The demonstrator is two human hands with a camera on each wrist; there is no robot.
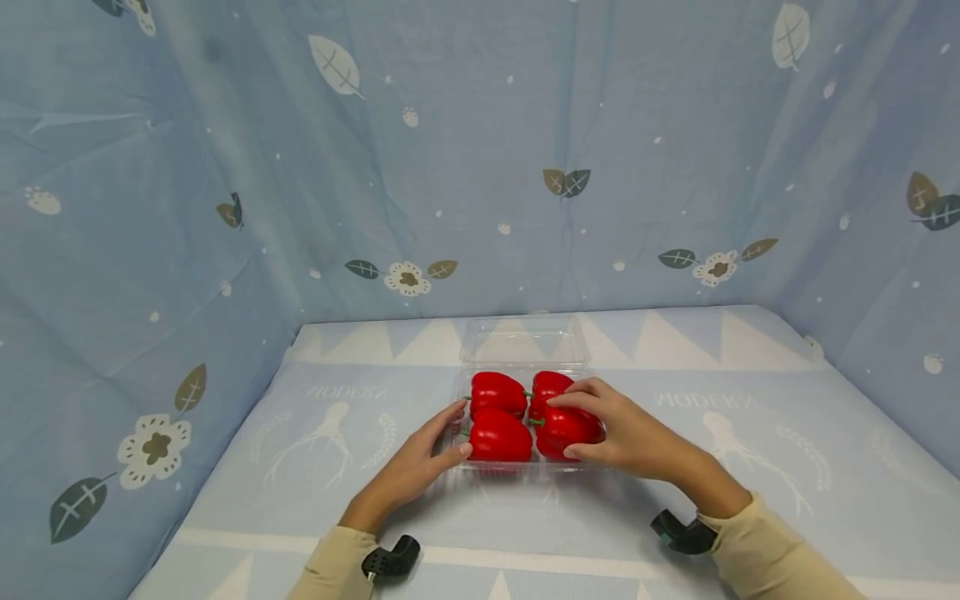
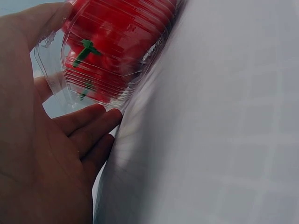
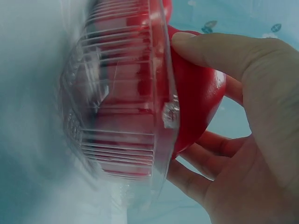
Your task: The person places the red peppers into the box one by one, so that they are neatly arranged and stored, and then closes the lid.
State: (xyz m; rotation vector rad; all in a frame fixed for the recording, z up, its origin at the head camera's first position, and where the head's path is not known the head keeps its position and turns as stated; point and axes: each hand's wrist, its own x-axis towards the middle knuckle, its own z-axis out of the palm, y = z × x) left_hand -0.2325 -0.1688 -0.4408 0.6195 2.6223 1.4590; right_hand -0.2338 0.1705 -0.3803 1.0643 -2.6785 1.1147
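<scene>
Red bell peppers sit in two rows inside a clear plastic clamshell box. My right hand grips the front right bell pepper, thumb on its near side and fingers over the far side. In the right wrist view this bell pepper bulges above the box rim. At the box's left side is my left hand, its thumb at the rim by the front left bell pepper. The left wrist view shows those fingers loosely extended beside the ribbed wall. Two more bell peppers, one at back left, lie behind.
The box's hinged lid lies folded back on the far side. A pale patterned cloth covers the table. Blue printed curtains enclose the back and both sides.
</scene>
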